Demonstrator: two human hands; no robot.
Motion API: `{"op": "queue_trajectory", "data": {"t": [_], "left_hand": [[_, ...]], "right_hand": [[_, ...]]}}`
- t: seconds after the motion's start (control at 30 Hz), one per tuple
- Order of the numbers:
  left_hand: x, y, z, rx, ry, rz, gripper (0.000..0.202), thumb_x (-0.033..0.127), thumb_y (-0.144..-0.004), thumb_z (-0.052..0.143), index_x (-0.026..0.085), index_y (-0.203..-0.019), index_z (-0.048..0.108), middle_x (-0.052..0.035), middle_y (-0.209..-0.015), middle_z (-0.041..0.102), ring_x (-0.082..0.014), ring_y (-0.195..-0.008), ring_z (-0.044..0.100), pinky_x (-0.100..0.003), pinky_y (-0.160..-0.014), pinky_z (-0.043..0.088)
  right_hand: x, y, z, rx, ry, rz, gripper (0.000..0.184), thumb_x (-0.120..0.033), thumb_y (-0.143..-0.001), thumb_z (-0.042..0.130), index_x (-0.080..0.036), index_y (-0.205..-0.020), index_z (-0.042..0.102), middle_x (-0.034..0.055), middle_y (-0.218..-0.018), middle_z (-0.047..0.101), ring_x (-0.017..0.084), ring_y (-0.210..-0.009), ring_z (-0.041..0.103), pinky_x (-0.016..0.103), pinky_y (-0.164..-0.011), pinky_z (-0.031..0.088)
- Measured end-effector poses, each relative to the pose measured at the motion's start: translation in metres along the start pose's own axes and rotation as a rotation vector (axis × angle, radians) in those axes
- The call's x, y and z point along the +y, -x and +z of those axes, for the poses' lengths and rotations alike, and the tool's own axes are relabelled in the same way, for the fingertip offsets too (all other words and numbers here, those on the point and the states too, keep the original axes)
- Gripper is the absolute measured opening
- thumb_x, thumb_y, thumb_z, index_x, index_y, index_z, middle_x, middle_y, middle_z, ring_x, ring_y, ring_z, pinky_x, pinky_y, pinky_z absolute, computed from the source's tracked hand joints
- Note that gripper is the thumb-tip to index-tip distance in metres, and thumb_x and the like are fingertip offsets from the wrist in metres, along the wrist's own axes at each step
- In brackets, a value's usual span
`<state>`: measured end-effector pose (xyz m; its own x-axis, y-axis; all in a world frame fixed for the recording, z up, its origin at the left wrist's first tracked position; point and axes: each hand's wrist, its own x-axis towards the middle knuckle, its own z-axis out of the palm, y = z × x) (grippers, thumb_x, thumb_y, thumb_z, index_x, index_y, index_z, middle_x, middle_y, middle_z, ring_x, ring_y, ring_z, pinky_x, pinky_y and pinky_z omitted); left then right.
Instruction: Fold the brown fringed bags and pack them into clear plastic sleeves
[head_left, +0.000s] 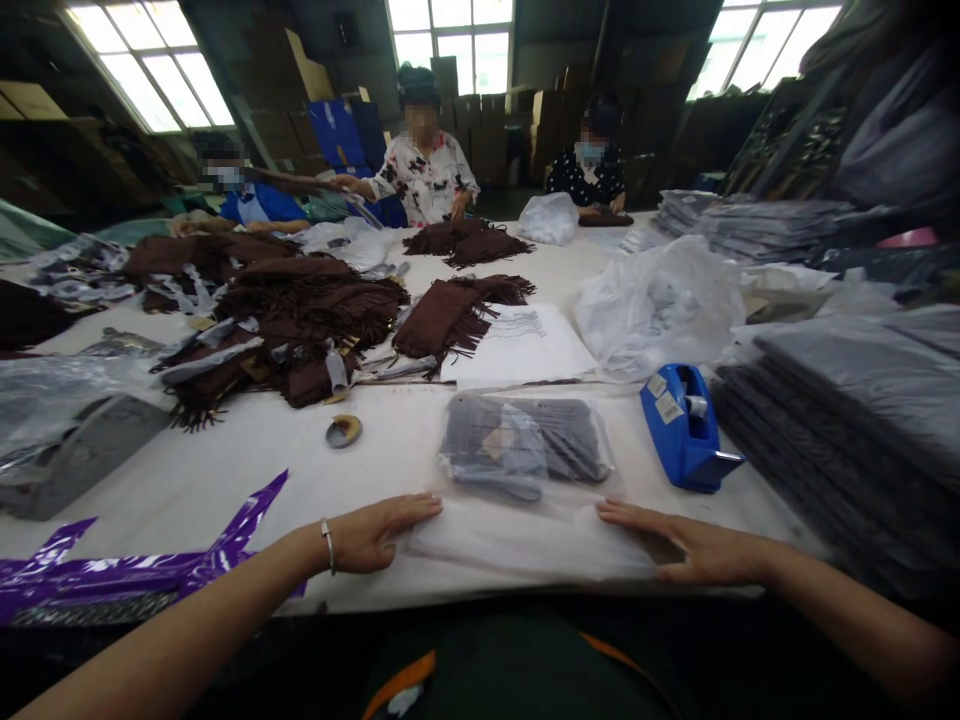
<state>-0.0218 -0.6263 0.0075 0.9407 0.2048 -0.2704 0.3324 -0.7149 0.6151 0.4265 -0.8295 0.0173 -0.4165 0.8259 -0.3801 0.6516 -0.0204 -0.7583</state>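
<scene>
A folded dark grey textile (574,435) lies inside a clear plastic bag (517,520) on the table in front of me. The bag's loose, see-through end spreads toward me, below the textile. My left hand (379,530), with a bracelet at the wrist, rests at the left edge of this loose plastic, fingers stretched out. On the opposite side, my right hand (694,545) lies with fingers extended over the right edge of the plastic. Neither hand is closed around anything. A blue tape dispenser (679,430) stands just beyond my right hand.
Brown fringed scarves (315,300) are heaped at the back left, near a tape roll (343,431). Purple tape (172,570) crosses the left front. Bagged grey textiles (840,430) are stacked on the right. A crumpled plastic bag (660,310) and printed paper (517,345) lie behind. Several people work opposite.
</scene>
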Motion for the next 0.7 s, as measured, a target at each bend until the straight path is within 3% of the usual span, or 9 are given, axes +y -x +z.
{"op": "queue_trajectory", "data": {"t": [0.17, 0.3, 0.4, 0.47, 0.53, 0.6, 0.7], "left_hand": [[-0.005, -0.019, 0.023, 0.223, -0.105, -0.009, 0.083, 0.002, -0.059, 0.046, 0.028, -0.137, 0.032, -0.0032, -0.142, 0.038, -0.0224, -0.131, 0.034, -0.046, -0.108, 0.027], [-0.016, -0.034, 0.041, 0.484, -0.121, 0.039, 0.053, 0.005, -0.07, 0.044, 0.026, -0.118, 0.054, -0.0035, -0.126, 0.057, -0.0208, -0.12, 0.048, -0.046, -0.104, 0.032], [-0.022, -0.044, 0.055, 0.749, -0.108, 0.014, 0.037, 0.012, -0.083, 0.039, 0.024, -0.113, 0.056, -0.0031, -0.111, 0.065, -0.0179, -0.107, 0.058, -0.042, -0.102, 0.037], [-0.021, -0.053, 0.066, 0.938, -0.135, -0.095, 0.03, 0.018, -0.087, 0.037, 0.021, -0.109, 0.057, -0.005, -0.104, 0.067, -0.0182, -0.099, 0.06, -0.036, -0.092, 0.045], [-0.016, -0.063, 0.073, 1.082, -0.204, -0.244, 0.026, 0.025, -0.09, 0.036, 0.019, -0.103, 0.058, -0.0067, -0.091, 0.068, -0.0192, -0.087, 0.063, -0.032, -0.077, 0.05], [-0.011, -0.072, 0.076, 1.103, -0.288, -0.428, 0.028, 0.031, -0.092, 0.034, 0.017, -0.097, 0.058, -0.0055, -0.074, 0.065, -0.019, -0.07, 0.063, -0.029, -0.064, 0.048], [-0.003, -0.082, 0.071, 0.995, -0.36, -0.659, 0.031, 0.033, -0.093, 0.031, 0.018, -0.087, 0.058, -0.0023, -0.058, 0.058, -0.018, -0.053, 0.057, -0.026, -0.049, 0.037]], "right_hand": [[0.014, -0.008, 0.014, 0.143, 0.02, -0.057, 0.063, -0.022, -0.073, 0.061, -0.031, -0.132, 0.043, 0.0034, -0.141, 0.04, 0.025, -0.13, 0.034, 0.043, -0.109, 0.023], [0.034, -0.026, 0.035, 0.46, 0.05, -0.113, 0.035, -0.031, -0.084, 0.049, -0.027, -0.117, 0.06, 0.0065, -0.121, 0.06, 0.024, -0.117, 0.051, 0.045, -0.103, 0.035], [0.048, -0.035, 0.059, 0.74, 0.091, -0.044, 0.035, -0.04, -0.087, 0.044, -0.023, -0.114, 0.06, 0.008, -0.115, 0.063, 0.024, -0.109, 0.055, 0.042, -0.096, 0.043], [0.053, -0.038, 0.076, 0.92, 0.167, 0.072, 0.038, -0.045, -0.088, 0.039, -0.021, -0.109, 0.061, 0.009, -0.109, 0.064, 0.023, -0.103, 0.058, 0.039, -0.09, 0.047], [0.053, -0.041, 0.091, 1.056, 0.243, 0.211, 0.046, -0.049, -0.09, 0.031, -0.018, -0.092, 0.065, 0.011, -0.09, 0.067, 0.024, -0.087, 0.062, 0.037, -0.077, 0.05], [0.047, -0.046, 0.099, 1.127, 0.276, 0.336, 0.052, -0.05, -0.091, 0.026, -0.017, -0.076, 0.064, 0.0102, -0.069, 0.065, 0.024, -0.068, 0.062, 0.035, -0.063, 0.048], [0.036, -0.055, 0.098, 1.078, 0.338, 0.46, 0.046, -0.047, -0.093, 0.028, -0.019, -0.081, 0.063, 0.0075, -0.066, 0.065, 0.021, -0.061, 0.061, 0.031, -0.057, 0.041]]}}
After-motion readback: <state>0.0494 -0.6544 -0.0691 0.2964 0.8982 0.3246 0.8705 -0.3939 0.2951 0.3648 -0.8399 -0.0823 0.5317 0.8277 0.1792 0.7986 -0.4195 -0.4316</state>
